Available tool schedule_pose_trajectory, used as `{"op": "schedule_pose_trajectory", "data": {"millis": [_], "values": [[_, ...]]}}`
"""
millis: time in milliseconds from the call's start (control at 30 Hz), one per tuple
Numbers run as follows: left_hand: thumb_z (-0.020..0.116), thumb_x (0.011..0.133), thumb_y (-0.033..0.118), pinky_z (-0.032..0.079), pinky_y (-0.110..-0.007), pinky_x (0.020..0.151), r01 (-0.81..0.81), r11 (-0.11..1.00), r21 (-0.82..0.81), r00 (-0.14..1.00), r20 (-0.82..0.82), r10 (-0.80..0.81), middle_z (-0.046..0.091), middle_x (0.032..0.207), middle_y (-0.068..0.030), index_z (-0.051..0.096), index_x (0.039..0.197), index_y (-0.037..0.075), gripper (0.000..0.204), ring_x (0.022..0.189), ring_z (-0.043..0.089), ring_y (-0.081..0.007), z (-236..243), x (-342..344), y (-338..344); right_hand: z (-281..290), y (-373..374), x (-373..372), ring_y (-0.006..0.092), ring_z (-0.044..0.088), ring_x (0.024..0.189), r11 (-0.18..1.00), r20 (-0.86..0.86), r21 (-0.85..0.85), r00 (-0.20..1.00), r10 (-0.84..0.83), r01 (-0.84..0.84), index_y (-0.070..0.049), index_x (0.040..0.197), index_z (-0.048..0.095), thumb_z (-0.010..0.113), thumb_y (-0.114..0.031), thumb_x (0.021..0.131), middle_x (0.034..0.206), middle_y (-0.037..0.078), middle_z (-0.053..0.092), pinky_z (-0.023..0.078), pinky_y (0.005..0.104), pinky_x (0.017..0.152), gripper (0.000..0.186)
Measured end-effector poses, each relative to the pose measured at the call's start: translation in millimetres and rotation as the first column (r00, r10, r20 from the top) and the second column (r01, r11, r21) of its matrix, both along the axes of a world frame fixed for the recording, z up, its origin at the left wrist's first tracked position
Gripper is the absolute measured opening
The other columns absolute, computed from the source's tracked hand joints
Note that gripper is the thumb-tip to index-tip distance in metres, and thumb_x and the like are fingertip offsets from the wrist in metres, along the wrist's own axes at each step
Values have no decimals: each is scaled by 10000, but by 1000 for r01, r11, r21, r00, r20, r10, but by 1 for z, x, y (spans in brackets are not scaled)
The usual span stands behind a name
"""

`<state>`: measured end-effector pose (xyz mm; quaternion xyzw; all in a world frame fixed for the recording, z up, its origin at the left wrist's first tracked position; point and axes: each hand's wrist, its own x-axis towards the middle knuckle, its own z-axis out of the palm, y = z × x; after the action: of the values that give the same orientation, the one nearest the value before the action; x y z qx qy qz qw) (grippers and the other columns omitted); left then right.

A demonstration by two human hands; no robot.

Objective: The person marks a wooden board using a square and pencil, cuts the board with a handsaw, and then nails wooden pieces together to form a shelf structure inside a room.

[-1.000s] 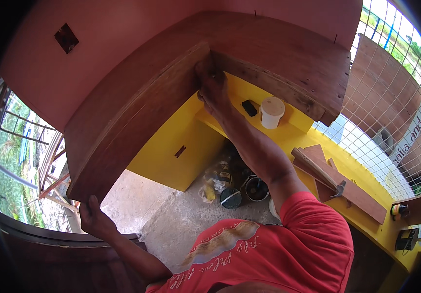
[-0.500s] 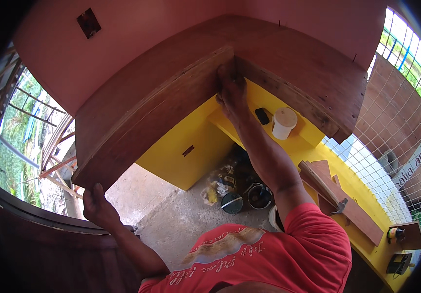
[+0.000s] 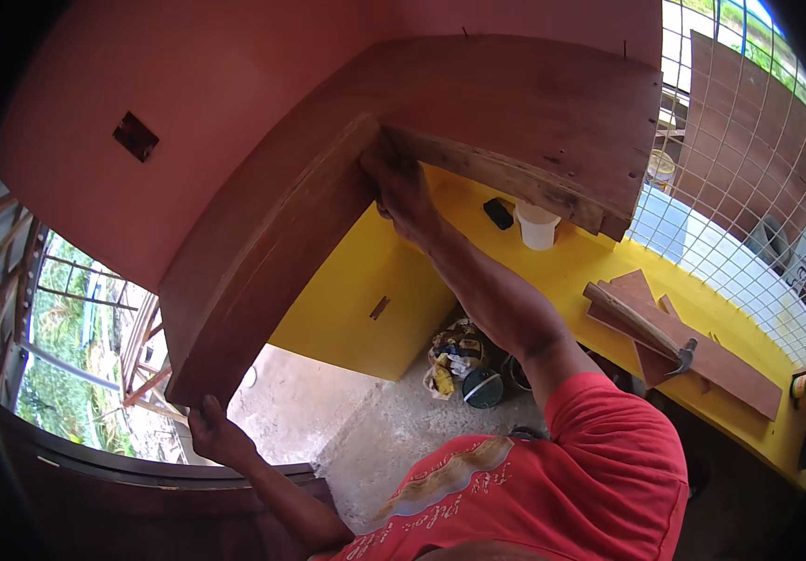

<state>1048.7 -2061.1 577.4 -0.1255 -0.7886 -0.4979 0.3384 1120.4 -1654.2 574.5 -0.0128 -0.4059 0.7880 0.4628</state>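
Observation:
A long brown wooden board [image 3: 277,248] stands on edge along the front of the left arm of an L-shaped plywood shelf [image 3: 524,93]. My right hand [image 3: 403,192] is closed round the board's far end, at the inner corner where a second edge board [image 3: 506,173] meets it. Part of that grip is hidden. At the board's near left end, my left hand [image 3: 221,435] holds its lower edge, thumb up against it and fingers curled. Both arms are raised, the right one stretched out.
Below lies a yellow counter [image 3: 571,252] with a white tub [image 3: 538,227], a black object [image 3: 498,214], wood offcuts and a hammer [image 3: 683,355]. Buckets and a bag [image 3: 454,355] stand on the concrete floor. Nails [image 3: 624,49] stick up from the shelf. Wire mesh [image 3: 748,187] closes the right side.
My view has tilted, so the shelf corner sits further left and the hammer further right. Both hands keep their places on the board.

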Motion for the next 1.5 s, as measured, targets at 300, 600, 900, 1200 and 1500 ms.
{"op": "schedule_pose_trajectory", "data": {"millis": [300,600,900,1200,1500], "values": [[639,962,166,567,-366,779,60,998,-22,996,60,-59,662,1031,-187,583,1127,-136,349,904,648,-234,2,5,0,-25,18,-8,150,531,909,993,-78,107,996,-33,41,46,1343,492,567,-220,946,1032,75,609,442,309,851,483],[594,968,83,564,-365,799,187,971,147,979,48,-196,630,1095,-197,568,1117,-126,258,961,637,-260,1,-2,-6,-45,22,-44,79,424,546,891,-100,242,923,-372,385,14,1141,539,491,-182,988,731,-3,484,349,270,471,254],[688,915,154,582,-375,713,188,964,188,979,45,-199,626,978,-129,594,1005,-44,237,861,633,-240,1,-6,-10,-46,21,-44,113,473,672,826,-209,159,836,-508,541,6,1188,529,524,-144,967,846,31,514,394,298,570,267],[675,928,178,583,-386,724,178,972,157,980,63,-189,622,987,-142,584,1034,-56,273,873,632,-257,4,1,-5,-45,15,-40,146,504,781,888,-236,72,873,-427,454,-4,1223,516,545,-111,947,949,55,525,429,322,662,297],[664,933,176,578,-406,759,173,974,144,980,73,-185,605,1018,-152,577,1035,-54,266,927,614,-265,3,-5,-16,-45,10,-39,180,535,890,993,-335,-51,935,-117,106,-14,1257,503,566,-77,927,1051,79,536,464,346,754,342]]}}
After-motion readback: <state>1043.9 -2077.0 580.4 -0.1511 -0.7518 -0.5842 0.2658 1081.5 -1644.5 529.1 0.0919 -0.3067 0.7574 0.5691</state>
